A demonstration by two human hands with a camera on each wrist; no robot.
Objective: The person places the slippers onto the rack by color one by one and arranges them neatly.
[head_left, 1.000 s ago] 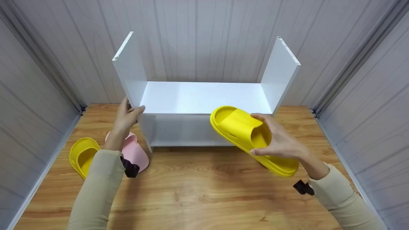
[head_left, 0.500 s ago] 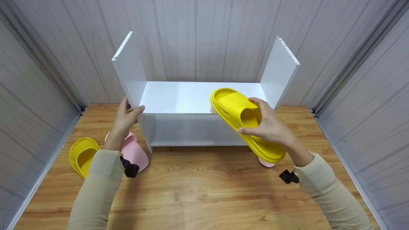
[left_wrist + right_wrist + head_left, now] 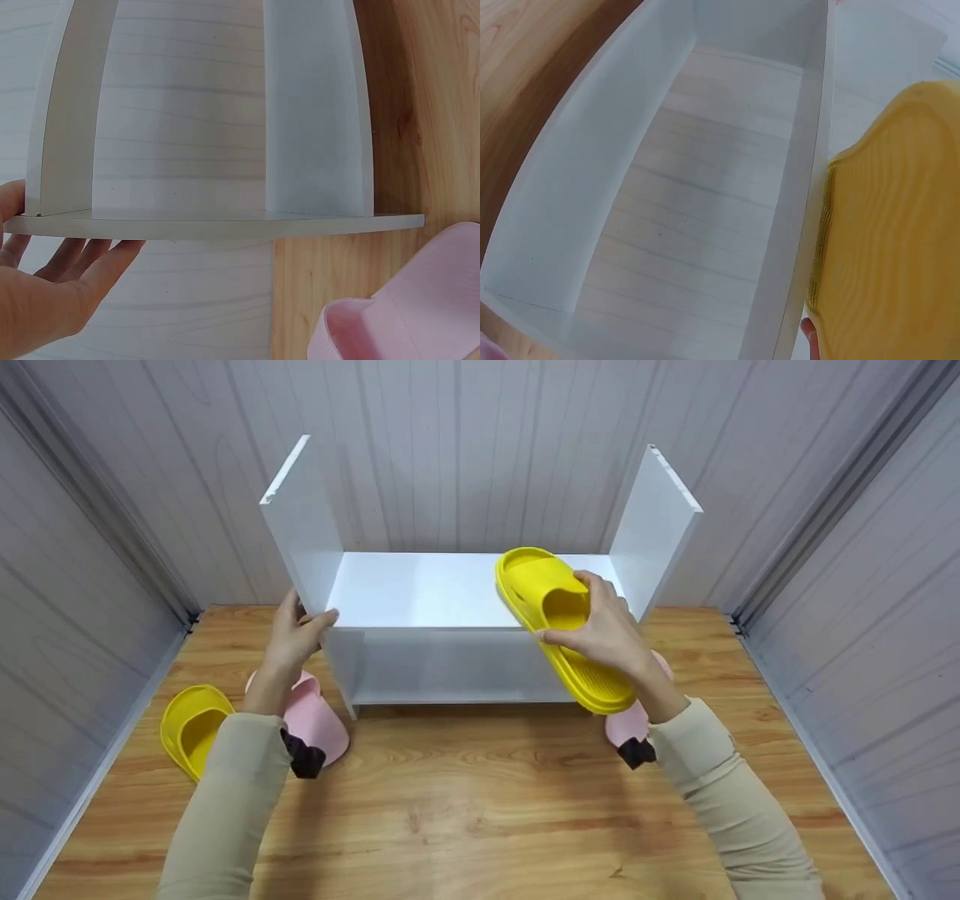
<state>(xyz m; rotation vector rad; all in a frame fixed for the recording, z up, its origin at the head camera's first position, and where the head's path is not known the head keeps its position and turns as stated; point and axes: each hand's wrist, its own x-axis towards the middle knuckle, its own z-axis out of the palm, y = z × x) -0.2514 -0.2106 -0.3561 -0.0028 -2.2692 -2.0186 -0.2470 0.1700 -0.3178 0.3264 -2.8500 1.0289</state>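
Observation:
My left hand (image 3: 291, 634) grips the left side panel of a white shelf unit (image 3: 420, 592), thumb on the inner front edge and fingers outside. In the left wrist view those fingers (image 3: 82, 281) lie against the panel's outer face. My right hand (image 3: 611, 634) holds a yellow slipper (image 3: 541, 579) by its sides, thumb on the near edge. The slipper tilts, toe pointing up and away, over the right half of the upper shelf board. Its ribbed sole fills the right of the right wrist view, close to the board's front edge; whether they touch, I cannot tell.
Another yellow slipper (image 3: 196, 720) lies on the wooden floor (image 3: 450, 810) at the left, partly behind my forearm. Beside it is a pink slipper (image 3: 319, 724). A second pink slipper (image 3: 624, 724) is half hidden under my right wrist. Panelled walls (image 3: 480, 450) enclose the back and sides.
My right hand has carried the yellow slipper up, forward and a little left, bringing its toe over the upper board. The right pink slipper has come into view. The left hand stays put.

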